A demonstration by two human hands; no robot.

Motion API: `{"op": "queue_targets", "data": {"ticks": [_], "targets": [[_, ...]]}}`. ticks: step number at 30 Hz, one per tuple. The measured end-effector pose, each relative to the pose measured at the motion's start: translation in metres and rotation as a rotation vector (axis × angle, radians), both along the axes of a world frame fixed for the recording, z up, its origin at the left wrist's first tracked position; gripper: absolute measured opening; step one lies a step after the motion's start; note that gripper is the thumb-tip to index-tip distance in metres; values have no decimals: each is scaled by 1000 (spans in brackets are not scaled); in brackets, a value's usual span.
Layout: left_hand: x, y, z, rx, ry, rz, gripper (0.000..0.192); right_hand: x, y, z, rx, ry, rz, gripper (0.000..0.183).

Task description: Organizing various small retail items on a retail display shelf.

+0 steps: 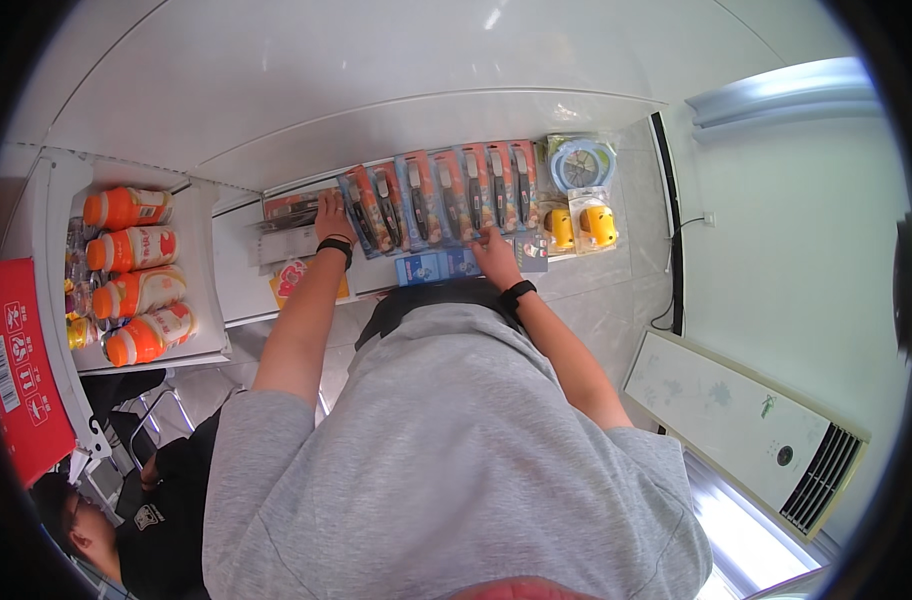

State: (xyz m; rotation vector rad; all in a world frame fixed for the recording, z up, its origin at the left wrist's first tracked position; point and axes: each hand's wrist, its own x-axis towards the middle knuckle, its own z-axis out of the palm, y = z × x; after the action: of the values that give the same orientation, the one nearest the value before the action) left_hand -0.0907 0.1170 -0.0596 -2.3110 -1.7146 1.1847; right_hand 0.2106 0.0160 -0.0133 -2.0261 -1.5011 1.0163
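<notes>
My left hand [334, 219] lies at the left end of a row of carded packages, fingers stretched over a dark flat package [294, 210]. Black-handled tools with metal heads [418, 199] show through the clear fronts of several red and blue cards, lined up side by side on a white shelf [238, 292]. The two leftmost cards tilt. My right hand [497, 259] touches the lower edge of a carded package [474, 187] near the row's right half. Whether either hand grips a package cannot be told. Blue packs [429, 268] lie in front of the row, beside my right hand.
A blue round slicer in packaging [582, 165] and yellow packaged items [597, 225] sit at the right. Orange-capped bottles [137, 251] lie on the left shelf, by a red carton [20, 375]. A person [155, 510] is at lower left. An air conditioner [741, 420] stands right.
</notes>
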Motion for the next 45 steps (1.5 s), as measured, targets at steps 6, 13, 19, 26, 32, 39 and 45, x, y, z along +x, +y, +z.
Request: {"op": "queue_targets", "data": {"ticks": [6, 13, 19, 26, 32, 39, 45], "targets": [[25, -5, 49, 102, -311, 73, 56, 1, -1, 0, -2, 3, -3, 34], [35, -24, 44, 91, -370, 252, 60, -1, 3, 3, -14, 23, 22, 34], [36, -29, 44, 62, -363, 257, 63, -2, 3, 8, -7, 40, 38, 33], [7, 5, 55, 497, -615, 386, 40, -2, 2, 6, -1, 23, 31, 34], [-52, 9, 51, 349, -551, 367, 24, 0, 2, 0, -16, 18, 32, 32], [-66, 3, 57, 535, -533, 200, 19, -2, 1, 2, 5, 23, 39, 29], [-38, -11, 124, 669, -706, -20, 15, -17, 9, 35, 144, 21, 158, 26]]}}
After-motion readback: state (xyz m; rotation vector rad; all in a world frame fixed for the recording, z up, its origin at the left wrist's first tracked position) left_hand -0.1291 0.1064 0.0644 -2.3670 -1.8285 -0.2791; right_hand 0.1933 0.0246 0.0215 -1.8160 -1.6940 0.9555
